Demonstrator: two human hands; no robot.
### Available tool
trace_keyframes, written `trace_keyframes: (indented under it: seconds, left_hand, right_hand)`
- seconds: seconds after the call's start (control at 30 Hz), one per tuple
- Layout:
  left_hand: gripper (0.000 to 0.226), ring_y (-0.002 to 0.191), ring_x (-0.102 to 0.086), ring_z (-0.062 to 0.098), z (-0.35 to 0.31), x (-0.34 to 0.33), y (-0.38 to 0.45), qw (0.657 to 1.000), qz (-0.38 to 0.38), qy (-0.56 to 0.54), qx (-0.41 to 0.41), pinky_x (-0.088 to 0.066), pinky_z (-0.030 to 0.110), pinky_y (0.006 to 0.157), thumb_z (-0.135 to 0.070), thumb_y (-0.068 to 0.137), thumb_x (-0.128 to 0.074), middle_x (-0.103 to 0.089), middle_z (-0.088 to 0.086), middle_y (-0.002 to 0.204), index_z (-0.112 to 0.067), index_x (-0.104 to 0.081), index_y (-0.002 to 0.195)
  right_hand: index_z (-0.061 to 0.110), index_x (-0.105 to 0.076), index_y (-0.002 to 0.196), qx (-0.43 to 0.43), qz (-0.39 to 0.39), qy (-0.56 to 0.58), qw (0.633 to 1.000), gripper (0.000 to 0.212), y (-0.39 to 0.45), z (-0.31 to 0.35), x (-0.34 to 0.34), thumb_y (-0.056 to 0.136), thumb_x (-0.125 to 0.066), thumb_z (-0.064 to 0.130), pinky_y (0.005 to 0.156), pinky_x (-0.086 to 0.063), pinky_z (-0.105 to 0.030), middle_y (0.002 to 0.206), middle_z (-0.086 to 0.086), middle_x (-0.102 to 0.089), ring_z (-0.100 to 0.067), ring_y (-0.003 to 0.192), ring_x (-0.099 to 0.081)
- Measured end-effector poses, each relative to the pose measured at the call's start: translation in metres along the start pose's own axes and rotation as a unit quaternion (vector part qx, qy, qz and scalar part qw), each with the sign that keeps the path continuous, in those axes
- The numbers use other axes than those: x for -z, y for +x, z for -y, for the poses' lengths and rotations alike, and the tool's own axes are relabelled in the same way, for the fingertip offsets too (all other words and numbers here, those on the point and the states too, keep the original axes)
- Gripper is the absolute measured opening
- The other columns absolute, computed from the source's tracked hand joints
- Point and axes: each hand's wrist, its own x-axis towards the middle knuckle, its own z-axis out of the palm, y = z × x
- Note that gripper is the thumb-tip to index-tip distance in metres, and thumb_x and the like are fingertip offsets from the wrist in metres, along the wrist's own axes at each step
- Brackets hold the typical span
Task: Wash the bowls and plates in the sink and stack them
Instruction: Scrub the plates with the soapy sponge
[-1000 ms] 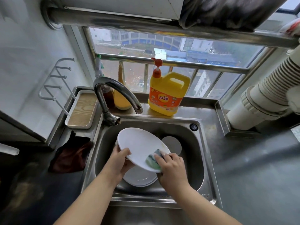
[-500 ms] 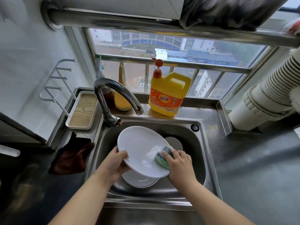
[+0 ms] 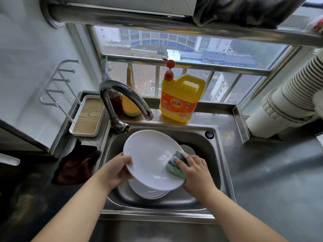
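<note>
A large white plate (image 3: 148,154) is held tilted over the steel sink (image 3: 216,154). My left hand (image 3: 117,170) grips its left rim, thumb on top. My right hand (image 3: 194,170) holds a green and dark sponge (image 3: 175,165) pressed on the plate's right side, where there is some foam. Under the plate, more white dishes (image 3: 148,192) lie stacked on the sink floor, mostly hidden.
A curved faucet (image 3: 122,95) arches over the sink's back left. A yellow detergent jug (image 3: 181,96) stands on the sill ledge. A wood-lined white tray (image 3: 87,117) and a dark cloth (image 3: 76,165) lie to the left. A white ribbed duct (image 3: 288,102) is at right.
My right hand has slid the sponge from the plate's lower middle out toward its right rim. The plate has tipped a little and the left hand keeps its grip.
</note>
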Motion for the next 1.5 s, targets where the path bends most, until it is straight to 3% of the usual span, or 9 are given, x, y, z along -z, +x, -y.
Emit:
trace_keyframes:
  seconds: [0.17,0.33,0.47,0.53,0.7,1.0,1.23,1.4,1.5]
  left_hand:
    - [0.038,0.088,-0.063,0.030,0.018,-0.027,-0.005,0.995,-0.019,-0.086,-0.044,-0.060,0.035,0.064,0.009,0.086,-0.036,-0.065,0.017,0.099,-0.013,-0.054,0.112]
    - [0.046,0.090,-0.070,0.031,0.050,-0.059,-0.014,0.994,0.003,-0.085,-0.076,-0.060,0.037,0.067,0.013,0.085,-0.043,-0.068,0.021,0.109,-0.013,-0.053,0.122]
    - [0.050,0.091,-0.068,0.034,0.043,-0.050,-0.013,0.994,-0.029,-0.063,-0.084,-0.059,0.041,0.065,0.011,0.087,-0.040,-0.065,0.020,0.111,-0.020,-0.050,0.125]
    - [0.052,0.091,-0.066,0.035,0.040,-0.046,-0.013,0.994,-0.024,-0.059,-0.083,-0.059,0.047,0.068,0.012,0.086,-0.037,-0.064,0.019,0.112,-0.018,-0.049,0.127]
    - [0.051,0.100,-0.060,0.032,0.034,-0.040,-0.018,0.995,-0.018,-0.050,-0.087,-0.059,0.045,0.064,0.010,0.088,-0.037,-0.059,0.014,0.119,-0.017,-0.046,0.130]
    - [0.055,0.099,-0.064,0.037,0.035,-0.034,-0.017,0.996,0.000,-0.040,-0.080,-0.057,0.040,0.061,0.011,0.085,-0.037,-0.062,0.018,0.118,-0.019,-0.047,0.130]
    - [0.045,0.095,-0.060,0.033,0.035,-0.035,-0.025,0.998,0.000,-0.017,-0.068,-0.059,0.042,0.061,0.010,0.088,-0.038,-0.060,0.013,0.112,-0.018,-0.049,0.122]
    - [0.050,0.083,-0.068,0.028,0.033,-0.038,-0.023,0.998,0.014,-0.012,-0.065,-0.056,0.037,0.055,0.013,0.085,-0.035,-0.067,0.016,0.104,-0.015,-0.052,0.122]
    - [0.048,0.088,-0.066,0.032,0.034,-0.030,-0.025,0.998,0.007,-0.023,-0.057,-0.055,0.037,0.055,0.012,0.086,-0.035,-0.066,0.020,0.108,-0.013,-0.053,0.123]
  right_hand:
    - [0.028,-0.067,0.110,-0.013,-0.062,0.029,0.998,0.058,-0.004,0.027,0.006,0.052,-0.073,0.028,0.073,-0.050,-0.041,0.121,-0.006,-0.064,-0.031,0.086,-0.060]
    - [0.024,-0.067,0.114,-0.093,0.001,0.118,0.989,0.060,-0.001,0.070,-0.001,0.054,-0.073,0.026,0.073,-0.054,-0.040,0.123,-0.002,-0.063,-0.030,0.088,-0.065]
    - [0.028,-0.029,0.148,-0.065,0.108,0.190,0.974,0.085,-0.006,0.069,0.002,0.081,-0.020,0.079,0.112,-0.024,-0.036,0.155,0.009,-0.023,-0.021,0.134,-0.029]
    - [0.032,-0.023,0.150,-0.042,0.123,0.166,0.978,0.087,-0.004,0.057,0.007,0.080,-0.001,0.077,0.112,-0.018,-0.032,0.157,0.011,-0.015,-0.019,0.136,-0.025]
    - [0.034,-0.022,0.150,-0.149,0.193,0.090,0.966,0.050,0.011,0.017,0.004,0.100,-0.024,0.044,0.110,-0.021,-0.035,0.158,0.004,-0.012,-0.028,0.133,-0.025]
    - [0.033,-0.014,0.151,-0.039,0.194,0.216,0.956,0.054,0.009,0.067,0.011,0.101,-0.033,0.029,0.116,-0.008,-0.033,0.160,0.005,-0.004,-0.023,0.140,-0.012]
    - [0.034,-0.012,0.151,-0.191,0.234,0.110,0.947,0.055,0.028,0.023,0.004,0.100,-0.032,0.028,0.112,-0.016,-0.038,0.160,0.004,-0.001,-0.031,0.137,-0.018]
    - [0.032,-0.011,0.151,-0.062,0.181,0.275,0.942,0.053,0.017,0.080,0.016,0.102,-0.031,0.035,0.115,-0.008,-0.032,0.160,0.007,0.002,-0.022,0.140,-0.010]
    - [0.035,-0.011,0.151,-0.027,0.180,0.262,0.948,0.053,0.014,0.076,0.010,0.102,-0.033,0.033,0.116,-0.007,-0.033,0.160,0.009,0.001,-0.021,0.140,-0.010]
